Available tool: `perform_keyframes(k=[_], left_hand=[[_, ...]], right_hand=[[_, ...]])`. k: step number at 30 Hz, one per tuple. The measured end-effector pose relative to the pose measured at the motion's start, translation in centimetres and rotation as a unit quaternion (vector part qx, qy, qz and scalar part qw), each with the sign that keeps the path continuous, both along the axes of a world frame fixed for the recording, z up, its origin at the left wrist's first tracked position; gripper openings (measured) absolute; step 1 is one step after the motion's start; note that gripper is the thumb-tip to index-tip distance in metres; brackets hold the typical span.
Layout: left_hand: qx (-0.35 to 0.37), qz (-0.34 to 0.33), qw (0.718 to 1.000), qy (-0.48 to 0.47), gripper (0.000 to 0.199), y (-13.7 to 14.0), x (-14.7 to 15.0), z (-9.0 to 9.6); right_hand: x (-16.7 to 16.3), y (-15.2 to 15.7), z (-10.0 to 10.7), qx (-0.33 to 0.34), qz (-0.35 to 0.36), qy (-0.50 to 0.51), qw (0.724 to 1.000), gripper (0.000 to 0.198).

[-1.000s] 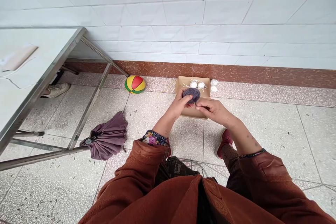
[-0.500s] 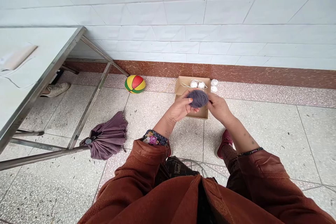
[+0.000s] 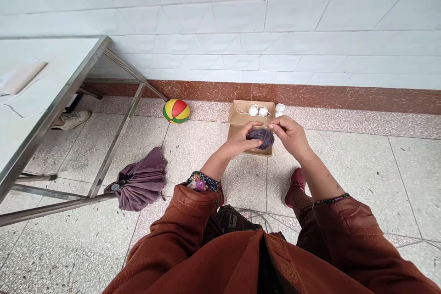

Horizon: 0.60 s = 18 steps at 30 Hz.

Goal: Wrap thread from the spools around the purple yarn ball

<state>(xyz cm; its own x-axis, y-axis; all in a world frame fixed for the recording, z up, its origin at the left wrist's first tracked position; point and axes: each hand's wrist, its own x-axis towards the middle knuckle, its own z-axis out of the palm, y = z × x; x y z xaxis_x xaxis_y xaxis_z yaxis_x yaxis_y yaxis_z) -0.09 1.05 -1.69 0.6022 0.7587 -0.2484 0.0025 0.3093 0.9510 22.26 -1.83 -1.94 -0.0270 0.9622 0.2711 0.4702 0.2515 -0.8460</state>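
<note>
A dark purple ball of yarn (image 3: 262, 138) rests in my left hand (image 3: 240, 141), with the thumb across its front and the index finger raised above it. Close to the ball's upper right, my right hand (image 3: 291, 137) is closed in a pinch at what looks like the yarn's strand, too thin to see clearly. Both hands are over an open cardboard box (image 3: 232, 117) on the floor. Two white yarn balls (image 3: 258, 110) with loose ends lie in its far part. My hands and the purple ball hide some of the box's near part.
More white yarn (image 3: 280, 108) lies right of the box, by the wall. A colourful ball (image 3: 176, 111) sits to the left. A folded purple umbrella (image 3: 143, 179) lies near the metal-framed table (image 3: 79, 64). Another person's shoe (image 3: 75, 119) shows under the table.
My left hand has turned and lowered the purple yarn ball slightly. My right hand has moved from the ball's right side up to its upper right.
</note>
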Motion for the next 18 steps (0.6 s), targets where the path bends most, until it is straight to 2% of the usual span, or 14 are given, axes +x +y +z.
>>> perform_keyframes(k=[3, 6, 9, 12, 15, 18], left_hand=[[-0.068, -0.027, 0.991, -0.111, 0.073, -0.2, 0.0, 0.3], [-0.078, 0.058, 0.981, -0.166, 0.069, 0.4, 0.0, -0.1], [-0.053, 0.158, 0.982, -0.089, 0.056, 1.2, 0.0, -0.8], [0.012, 0.175, 0.984, 0.034, 0.046, 1.5, 0.0, -1.2], [0.097, 0.129, 0.981, 0.105, 0.047, 1.3, 0.1, -1.3], [0.110, 0.068, 0.983, 0.127, 0.049, 0.9, 0.2, -1.4]], right_hand=[[0.2, 0.4, -1.9, -0.028, -0.022, -0.002, 0.999, 0.025], [-0.7, 0.1, -2.9, -0.057, 0.038, -0.031, 0.997, 0.022], [-1.9, -0.6, -2.2, -0.051, 0.155, -0.054, 0.985, 0.021], [-2.6, -1.2, -0.1, -0.025, 0.226, -0.031, 0.973, 0.021], [-2.4, -1.3, 1.9, -0.005, 0.199, 0.027, 0.980, 0.021], [-1.4, -0.9, 2.6, 0.022, 0.104, 0.068, 0.992, 0.024]])
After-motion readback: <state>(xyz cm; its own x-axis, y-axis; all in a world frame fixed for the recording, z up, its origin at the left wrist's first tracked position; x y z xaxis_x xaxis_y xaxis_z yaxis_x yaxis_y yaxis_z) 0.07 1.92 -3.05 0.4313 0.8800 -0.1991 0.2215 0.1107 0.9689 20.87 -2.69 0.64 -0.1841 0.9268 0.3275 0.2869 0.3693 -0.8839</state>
